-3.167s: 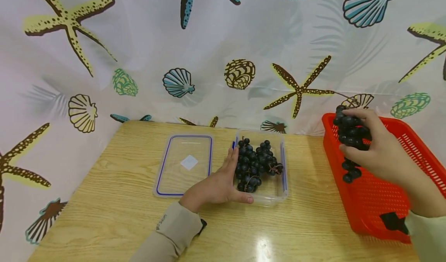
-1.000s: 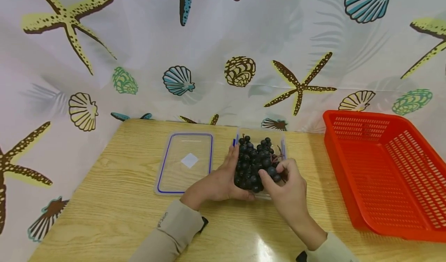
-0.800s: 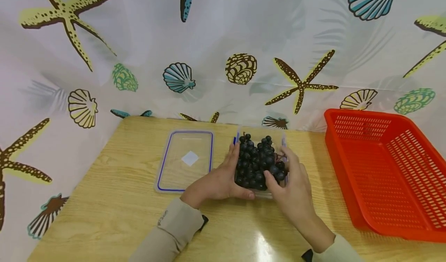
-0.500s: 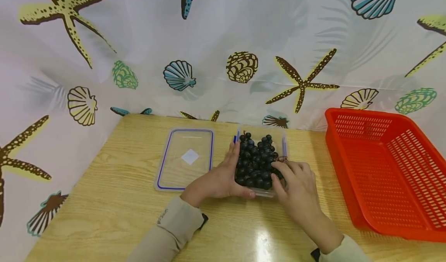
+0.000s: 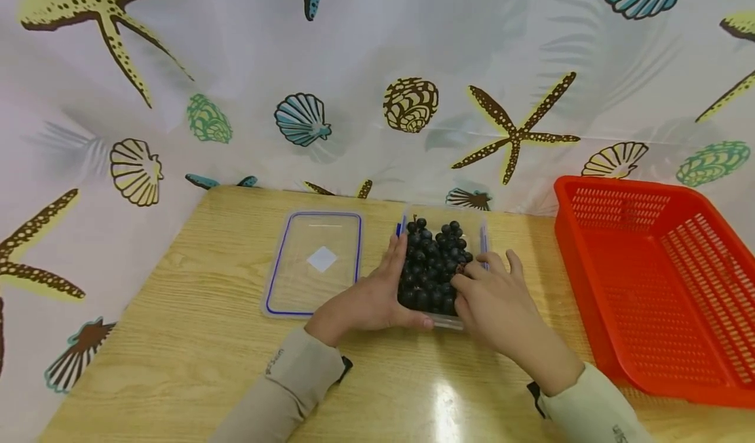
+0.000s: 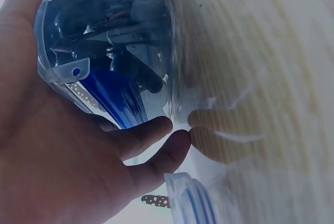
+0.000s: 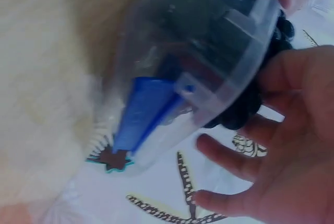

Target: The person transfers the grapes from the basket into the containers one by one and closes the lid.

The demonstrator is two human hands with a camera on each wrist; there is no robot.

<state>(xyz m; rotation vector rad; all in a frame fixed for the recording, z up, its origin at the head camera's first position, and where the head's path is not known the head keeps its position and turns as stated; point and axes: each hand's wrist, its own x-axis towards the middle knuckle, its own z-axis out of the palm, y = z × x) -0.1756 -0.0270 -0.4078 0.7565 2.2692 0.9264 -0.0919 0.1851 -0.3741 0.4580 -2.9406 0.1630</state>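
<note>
Up against a clear container (image 5: 448, 322), the left hand (image 5: 368, 302) is pretty much flat out, straight fingers along the side wall and thumb along the near edge, just bracing it. Across from it, the right hand (image 5: 501, 305) has its fingers loosely spread and a bit bent, touching the dark grapes (image 5: 430, 269) rather than wrapped round any. So yeah, the grapes are in the container, right between the hands. One blue latch (image 7: 143, 112) shows on it near the right hand. Just left of the left hand, a clear lid (image 5: 289, 286) with a blue outline lies flat on the bench (image 5: 194, 312). Well right of the right hand there's a red basket (image 5: 660, 279). Beyond both hands, a seashell-print cloth (image 5: 354, 50).
</note>
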